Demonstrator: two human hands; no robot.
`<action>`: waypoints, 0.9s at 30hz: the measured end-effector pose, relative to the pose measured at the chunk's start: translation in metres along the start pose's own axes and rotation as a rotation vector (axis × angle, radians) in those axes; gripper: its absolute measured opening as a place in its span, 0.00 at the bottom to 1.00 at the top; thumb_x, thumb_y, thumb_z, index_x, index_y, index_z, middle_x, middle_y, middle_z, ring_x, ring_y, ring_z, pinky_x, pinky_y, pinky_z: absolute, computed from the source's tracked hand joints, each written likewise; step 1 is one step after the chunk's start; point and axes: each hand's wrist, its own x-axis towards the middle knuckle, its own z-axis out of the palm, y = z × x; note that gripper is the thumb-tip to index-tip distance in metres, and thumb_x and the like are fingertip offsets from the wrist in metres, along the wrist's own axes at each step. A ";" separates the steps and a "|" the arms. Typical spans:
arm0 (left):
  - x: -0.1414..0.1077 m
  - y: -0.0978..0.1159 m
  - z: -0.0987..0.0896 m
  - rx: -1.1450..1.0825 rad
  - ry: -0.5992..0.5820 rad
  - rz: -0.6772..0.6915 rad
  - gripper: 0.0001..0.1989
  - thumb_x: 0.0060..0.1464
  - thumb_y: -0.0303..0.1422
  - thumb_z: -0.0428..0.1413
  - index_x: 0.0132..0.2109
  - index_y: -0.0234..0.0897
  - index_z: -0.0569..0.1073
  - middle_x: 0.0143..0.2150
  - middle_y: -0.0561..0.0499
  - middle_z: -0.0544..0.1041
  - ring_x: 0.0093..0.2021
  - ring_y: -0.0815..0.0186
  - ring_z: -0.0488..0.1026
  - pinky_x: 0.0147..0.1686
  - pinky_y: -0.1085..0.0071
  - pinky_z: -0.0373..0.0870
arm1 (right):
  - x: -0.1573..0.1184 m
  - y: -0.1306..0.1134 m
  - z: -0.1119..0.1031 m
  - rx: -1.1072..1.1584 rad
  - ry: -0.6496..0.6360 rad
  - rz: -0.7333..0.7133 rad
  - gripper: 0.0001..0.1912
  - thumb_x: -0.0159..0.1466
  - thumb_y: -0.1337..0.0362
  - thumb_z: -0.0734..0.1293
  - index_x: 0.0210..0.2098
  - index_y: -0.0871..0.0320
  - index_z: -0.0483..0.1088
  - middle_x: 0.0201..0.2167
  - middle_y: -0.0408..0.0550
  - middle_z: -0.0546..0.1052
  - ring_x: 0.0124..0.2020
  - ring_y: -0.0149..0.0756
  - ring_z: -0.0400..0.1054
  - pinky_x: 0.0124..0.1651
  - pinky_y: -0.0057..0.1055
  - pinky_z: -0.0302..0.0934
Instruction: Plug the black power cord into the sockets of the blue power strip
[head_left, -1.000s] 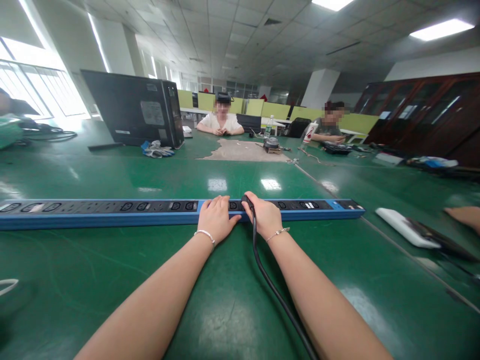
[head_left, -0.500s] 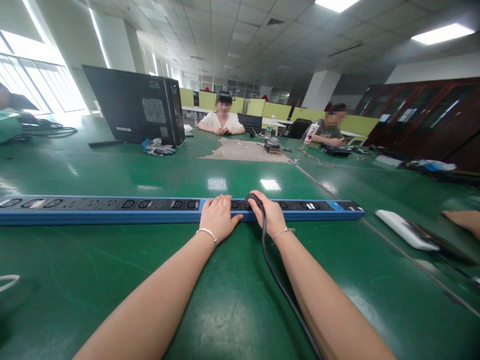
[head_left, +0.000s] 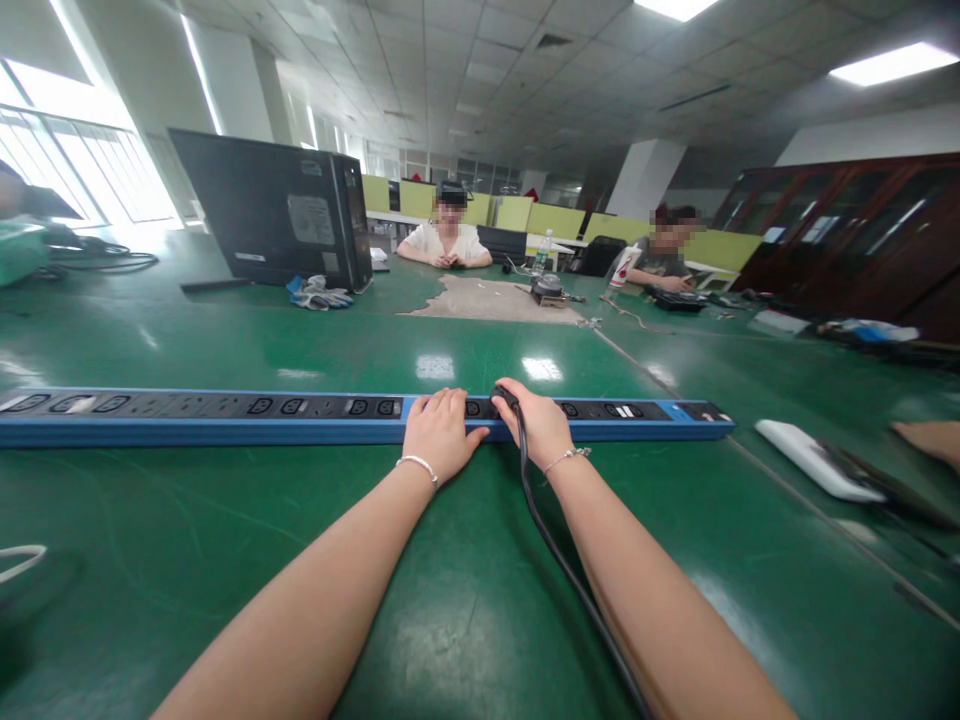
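Note:
A long blue power strip (head_left: 225, 431) with a row of black sockets lies across the green table. Draped over its middle, my left hand (head_left: 439, 430) grips it, fingers across the top and thumb along the front side. Just to the right, my right hand (head_left: 536, 420) is closed around a black power plug (head_left: 504, 396) at the socket face; whether the plug sits inside a socket is hidden by my fingers. From the plug a black cable (head_left: 551, 545) runs down toward me beside my right forearm.
Behind the strip stand a black computer case (head_left: 262, 210) and a pair of gloves (head_left: 319, 292). A white box-like object (head_left: 817, 460) lies to the right, near another person's hand (head_left: 930, 440). Two people sit at the far side, near a bottle (head_left: 541, 253).
The whole view has shifted very slightly. My right hand and the plug have tilted a little on the strip; my left hand keeps its place.

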 end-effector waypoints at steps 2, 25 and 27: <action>0.000 0.000 0.000 0.000 -0.001 -0.003 0.27 0.51 0.46 0.53 0.54 0.34 0.62 0.53 0.41 0.71 0.56 0.56 0.64 0.55 0.60 0.55 | -0.001 -0.004 -0.002 -0.052 -0.007 0.007 0.19 0.65 0.53 0.55 0.52 0.48 0.65 0.34 0.48 0.79 0.32 0.40 0.73 0.33 0.31 0.61; 0.000 0.004 -0.006 -0.030 -0.003 0.033 0.28 0.53 0.42 0.52 0.60 0.43 0.59 0.59 0.45 0.66 0.59 0.57 0.61 0.56 0.57 0.56 | -0.019 0.008 0.026 0.086 0.105 -0.124 0.22 0.63 0.61 0.58 0.56 0.56 0.61 0.51 0.51 0.72 0.54 0.37 0.64 0.58 0.37 0.52; 0.001 0.008 -0.008 -0.048 -0.009 0.102 0.27 0.54 0.39 0.50 0.61 0.50 0.58 0.63 0.49 0.62 0.61 0.59 0.59 0.57 0.58 0.56 | -0.020 0.011 0.026 0.124 0.084 -0.130 0.24 0.62 0.62 0.59 0.58 0.55 0.59 0.53 0.50 0.71 0.55 0.37 0.62 0.59 0.39 0.50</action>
